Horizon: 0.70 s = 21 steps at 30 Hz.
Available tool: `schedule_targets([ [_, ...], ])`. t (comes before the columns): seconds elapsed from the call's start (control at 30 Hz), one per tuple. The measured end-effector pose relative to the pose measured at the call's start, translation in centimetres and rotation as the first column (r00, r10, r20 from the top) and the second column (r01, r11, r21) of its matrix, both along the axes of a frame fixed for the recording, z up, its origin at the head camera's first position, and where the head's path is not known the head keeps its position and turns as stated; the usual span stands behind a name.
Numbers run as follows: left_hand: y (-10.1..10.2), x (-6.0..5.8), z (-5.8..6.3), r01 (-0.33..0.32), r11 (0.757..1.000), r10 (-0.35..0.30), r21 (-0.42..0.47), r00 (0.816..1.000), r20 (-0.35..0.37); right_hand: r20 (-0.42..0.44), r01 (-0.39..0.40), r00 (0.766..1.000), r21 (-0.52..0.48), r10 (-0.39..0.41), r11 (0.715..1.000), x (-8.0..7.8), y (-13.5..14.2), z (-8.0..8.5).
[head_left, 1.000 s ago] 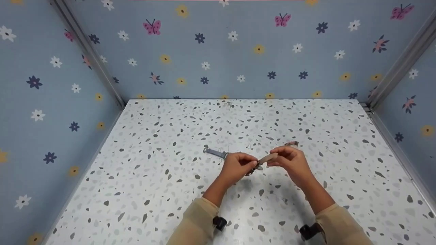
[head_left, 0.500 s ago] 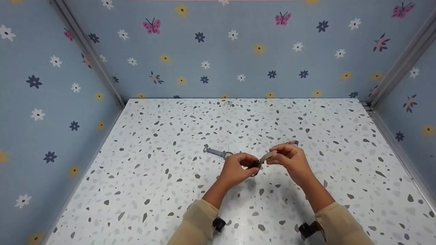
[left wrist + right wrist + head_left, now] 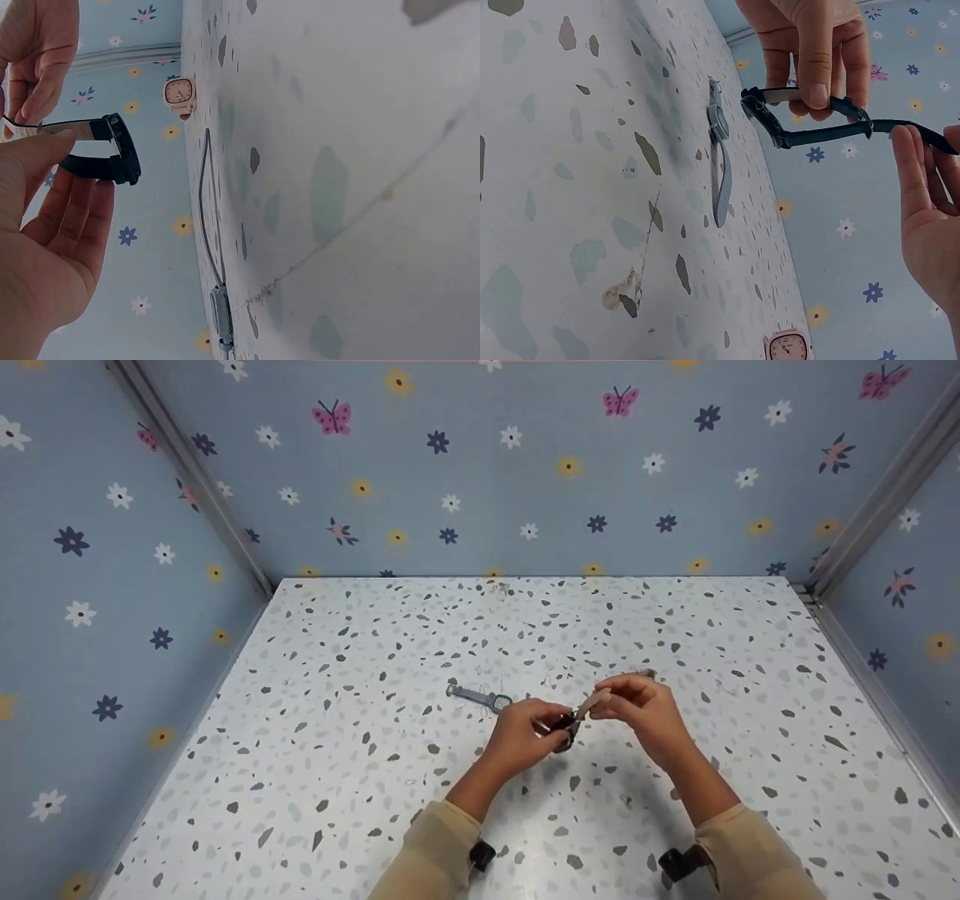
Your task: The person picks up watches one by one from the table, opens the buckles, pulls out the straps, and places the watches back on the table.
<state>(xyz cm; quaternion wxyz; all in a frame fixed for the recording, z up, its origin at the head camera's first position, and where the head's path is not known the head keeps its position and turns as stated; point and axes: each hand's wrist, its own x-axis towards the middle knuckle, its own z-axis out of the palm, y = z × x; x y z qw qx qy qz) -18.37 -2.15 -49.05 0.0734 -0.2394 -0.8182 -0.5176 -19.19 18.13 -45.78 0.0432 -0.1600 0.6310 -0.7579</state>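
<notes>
Above the table, both hands hold a dark-strapped wristwatch (image 3: 568, 733). My left hand (image 3: 523, 733) pinches the buckle-side strap between thumb and fingers; in the right wrist view this hand (image 3: 817, 60) is at the top. My right hand (image 3: 643, 716) pinches the free end of the long strap (image 3: 825, 134), which runs at the buckle (image 3: 865, 120). The strap forms a loop with the watch case (image 3: 126, 150). On the table just left of my left hand lies a grey-blue watch (image 3: 474, 697). A pink square-faced watch (image 3: 179, 91) lies behind my right hand, mostly hidden in the head view.
The white speckled tabletop (image 3: 360, 810) is bounded by blue flowered panels (image 3: 495, 472) at the back and both sides. Metal posts (image 3: 199, 480) stand at the back corners. Dark camera mounts (image 3: 482, 855) sit on both wrists.
The watch has turned in my left hand, and its dark case now shows more below the fingertips. My left thumb has shifted slightly down; my right hand keeps its pinch on the strap.
</notes>
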Motion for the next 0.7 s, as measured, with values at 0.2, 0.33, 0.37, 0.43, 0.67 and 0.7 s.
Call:
schedule_targets([
  [0.2,0.11,-0.01,0.01,0.023,0.999,-0.024,0.030,0.999,0.034,-0.009,-0.013,1.000,0.024,0.013,1.000,-0.04,0.07,0.04],
  [0.33,0.21,-0.04,-0.04,0.020,1.000,-0.020,0.014,0.999,0.035,-0.020,-0.022,1.000,0.030,0.023,0.999,0.13,-0.18,0.09],
  [0.37,0.24,-0.05,-0.08,0.017,1.000,-0.017,0.009,0.999,0.029,-0.020,-0.019,1.000,0.028,0.020,0.999,0.18,-0.29,0.11],
  [0.43,0.29,-0.06,-0.13,0.016,1.000,-0.016,0.005,1.000,0.011,-0.026,-0.023,0.999,0.032,0.024,0.999,0.25,-0.44,0.13],
  [0.67,0.28,0.01,-0.03,0.027,0.999,-0.028,-0.023,1.000,-0.010,-0.030,-0.016,0.999,0.060,0.018,0.998,0.41,-0.50,0.20],
  [0.7,0.28,0.00,0.00,0.028,0.999,-0.028,-0.027,1.000,-0.010,-0.031,-0.015,0.999,0.067,0.017,0.998,0.43,-0.48,0.19],
])
